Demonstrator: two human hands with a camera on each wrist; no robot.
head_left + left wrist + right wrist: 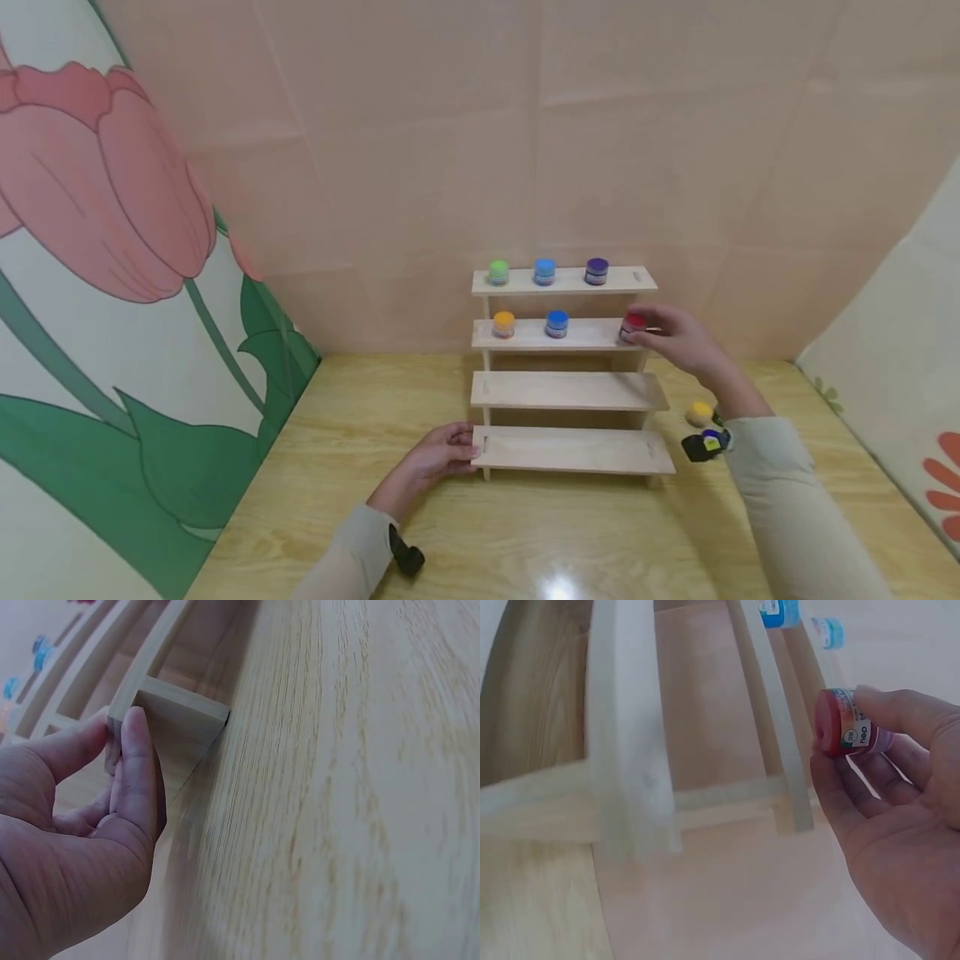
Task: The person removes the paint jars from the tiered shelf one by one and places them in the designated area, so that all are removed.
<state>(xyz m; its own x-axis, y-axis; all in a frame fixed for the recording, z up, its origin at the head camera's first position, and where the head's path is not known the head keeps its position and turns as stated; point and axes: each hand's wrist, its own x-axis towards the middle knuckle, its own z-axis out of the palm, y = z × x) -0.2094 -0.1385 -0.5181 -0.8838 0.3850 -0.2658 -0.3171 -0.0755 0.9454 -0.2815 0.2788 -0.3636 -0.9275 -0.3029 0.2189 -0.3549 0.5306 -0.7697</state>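
Red jar [633, 322] in the fingers at two o'clock of the tiered rack [570, 390]

Taking the rack's middle as the clock's centre in the head view, the left hand [438, 452] is nearest, at eight o'clock. It pinches the left end of the lowest shelf [570, 450], thumb above and fingers beneath — a hold that probably steadies the wooden frame. Near half past three, a yellow-lidded jar [701, 410] rests on the table [480, 533] just beside the rack, handy for the right arm.

Farther back, between two and three o'clock, the right hand [678, 340] grips the red jar by its side, thumb opposite fingers, which leaves its base uncovered. It is at the right end of the second shelf [595, 335] from the top; whether it touches the wood, I cannot tell. An orange-lidded jar [504, 325] and a blue jar [557, 324] stand well apart there.

Farthest, on the top shelf [637, 279], green [498, 272], light-blue [544, 272] and purple jars [597, 272] run from eleven to past twelve — spaced, it seems, for finger room.
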